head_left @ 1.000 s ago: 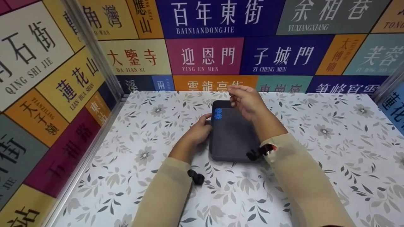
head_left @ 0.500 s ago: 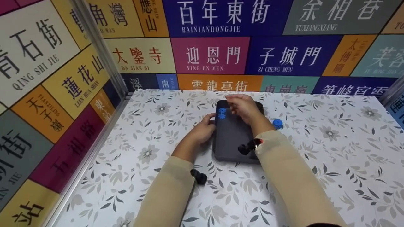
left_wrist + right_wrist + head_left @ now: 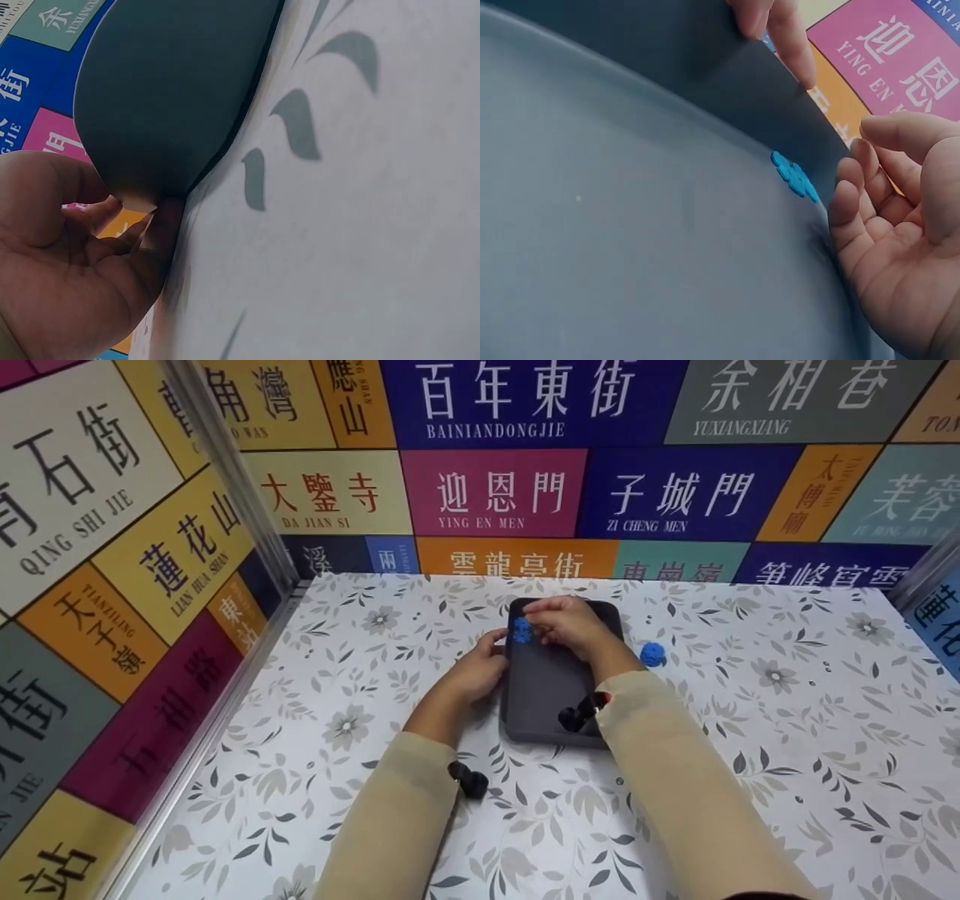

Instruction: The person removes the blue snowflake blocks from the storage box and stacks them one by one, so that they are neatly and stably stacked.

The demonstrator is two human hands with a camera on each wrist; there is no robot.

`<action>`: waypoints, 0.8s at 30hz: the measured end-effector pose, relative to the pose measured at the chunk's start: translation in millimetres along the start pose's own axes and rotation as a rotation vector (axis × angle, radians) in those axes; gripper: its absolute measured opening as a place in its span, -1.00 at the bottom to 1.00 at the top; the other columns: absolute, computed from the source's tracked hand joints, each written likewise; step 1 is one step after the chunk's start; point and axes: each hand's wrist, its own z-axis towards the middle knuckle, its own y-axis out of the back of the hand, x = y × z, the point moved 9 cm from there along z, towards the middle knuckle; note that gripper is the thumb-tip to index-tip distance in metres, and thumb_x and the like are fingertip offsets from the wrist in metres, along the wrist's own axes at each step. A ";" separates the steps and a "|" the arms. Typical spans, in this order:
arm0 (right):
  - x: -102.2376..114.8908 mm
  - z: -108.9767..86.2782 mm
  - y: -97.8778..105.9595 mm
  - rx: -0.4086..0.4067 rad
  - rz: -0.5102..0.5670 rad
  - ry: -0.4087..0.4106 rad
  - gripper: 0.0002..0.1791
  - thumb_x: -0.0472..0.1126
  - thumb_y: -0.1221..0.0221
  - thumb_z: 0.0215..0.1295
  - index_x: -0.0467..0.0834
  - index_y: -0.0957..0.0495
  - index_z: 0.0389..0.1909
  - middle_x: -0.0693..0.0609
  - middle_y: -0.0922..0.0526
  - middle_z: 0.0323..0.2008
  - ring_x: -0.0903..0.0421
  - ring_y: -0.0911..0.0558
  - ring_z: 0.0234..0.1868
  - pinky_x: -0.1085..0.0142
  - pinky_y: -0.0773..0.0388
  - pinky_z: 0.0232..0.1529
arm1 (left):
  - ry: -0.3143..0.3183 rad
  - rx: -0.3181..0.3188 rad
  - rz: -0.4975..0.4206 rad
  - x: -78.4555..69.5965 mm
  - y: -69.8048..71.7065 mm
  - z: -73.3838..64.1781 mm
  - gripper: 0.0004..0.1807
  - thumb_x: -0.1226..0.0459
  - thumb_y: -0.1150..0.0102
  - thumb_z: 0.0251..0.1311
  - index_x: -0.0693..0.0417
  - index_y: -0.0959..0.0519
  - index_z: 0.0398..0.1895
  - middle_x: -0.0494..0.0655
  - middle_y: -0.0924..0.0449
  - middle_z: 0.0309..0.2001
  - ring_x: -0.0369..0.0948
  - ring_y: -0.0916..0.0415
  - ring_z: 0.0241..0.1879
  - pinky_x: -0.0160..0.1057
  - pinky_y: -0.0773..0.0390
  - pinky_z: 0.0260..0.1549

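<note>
A dark grey rectangular tray [image 3: 559, 697] stands on the patterned table. My left hand [image 3: 480, 671] grips its left side; in the left wrist view the thumb and fingers [image 3: 169, 232] curl round the wall's edge. Blue snowflake-shaped pieces [image 3: 523, 628] lie in the tray's far left corner, and the right wrist view has them against the wall [image 3: 795, 176]. My right hand [image 3: 574, 626] hovers over the far end of the tray, its fingertips right by these pieces. Its thumb and fingers are loosely bent, with nothing visible between them.
Another blue piece [image 3: 652, 653] lies on the table just right of the tray, near my right forearm. Behind the white floral tabletop [image 3: 720, 675] rises a wall of coloured signs [image 3: 491, 495], and a similar panel [image 3: 97, 600] borders the left side.
My right hand has come down and left, from above the tray's far edge to the blue pieces. The moving forearm has uncovered the blue piece on the table. My left hand keeps its grip.
</note>
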 end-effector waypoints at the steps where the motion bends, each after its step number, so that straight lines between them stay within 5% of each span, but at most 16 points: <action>1: -0.7 0.3 0.0 0.000 -0.016 0.003 -0.62 -0.26 -0.33 0.43 -0.31 -0.69 0.20 0.03 -0.75 -0.29 0.18 -0.62 -0.35 0.36 -0.65 -0.33 | 0.000 0.002 -0.009 0.2 -0.2 -0.1 -0.27 0.31 0.08 0.41 -0.01 -0.22 0.67 0.16 -0.53 0.47 0.04 -0.50 0.41 -0.03 -0.38 0.52; 9: -2.9 1.9 -0.6 -0.021 -0.131 0.029 -0.60 -0.24 -0.39 0.37 -0.30 -0.71 0.18 0.18 -0.79 -0.28 0.22 -0.66 -0.36 0.40 -0.65 -0.34 | -0.001 -0.004 0.004 1.8 0.5 1.0 -0.27 0.30 0.07 0.39 -0.02 -0.24 0.66 0.14 -0.54 0.46 0.03 -0.49 0.40 -0.04 -0.37 0.51; 24: -3.0 5.2 -4.0 -0.021 -0.372 0.080 -0.56 -0.31 -0.47 0.21 -0.32 -0.72 0.12 0.08 -0.73 -0.30 0.24 -0.60 -0.48 0.40 -0.59 -0.43 | -0.009 0.010 0.012 0.3 -0.6 2.0 -0.27 0.30 0.09 0.40 0.00 -0.22 0.67 0.16 -0.52 0.47 0.03 -0.47 0.43 -0.04 -0.34 0.54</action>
